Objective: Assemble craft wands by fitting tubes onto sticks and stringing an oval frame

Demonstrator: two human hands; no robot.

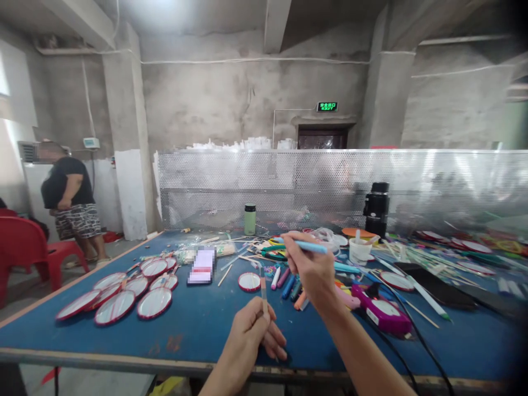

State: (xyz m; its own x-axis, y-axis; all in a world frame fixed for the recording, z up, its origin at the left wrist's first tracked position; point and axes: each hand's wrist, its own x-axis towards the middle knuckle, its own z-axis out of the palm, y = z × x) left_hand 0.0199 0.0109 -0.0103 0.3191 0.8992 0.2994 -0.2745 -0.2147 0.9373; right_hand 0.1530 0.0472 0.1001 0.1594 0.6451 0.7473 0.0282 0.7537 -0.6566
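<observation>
My left hand (251,333), low in the middle, pinches a thin flat stick (264,294) between thumb and forefinger. That stick points up toward a small round white disc with a red rim (249,281). A light blue pen (307,244) is held in my right hand (311,269), above and right of the left one. Several markers (292,287) lie on the blue table (190,335) beside the right hand. Farther left, several red-rimmed white discs (154,303) overlap in a group.
A phone (202,266) lies behind the discs. To the right are a purple glue gun (383,313) with black cables, a white cup (359,251) and a black flask (376,212). A green bottle (249,220) stands at the back. One person (72,187) stands far left.
</observation>
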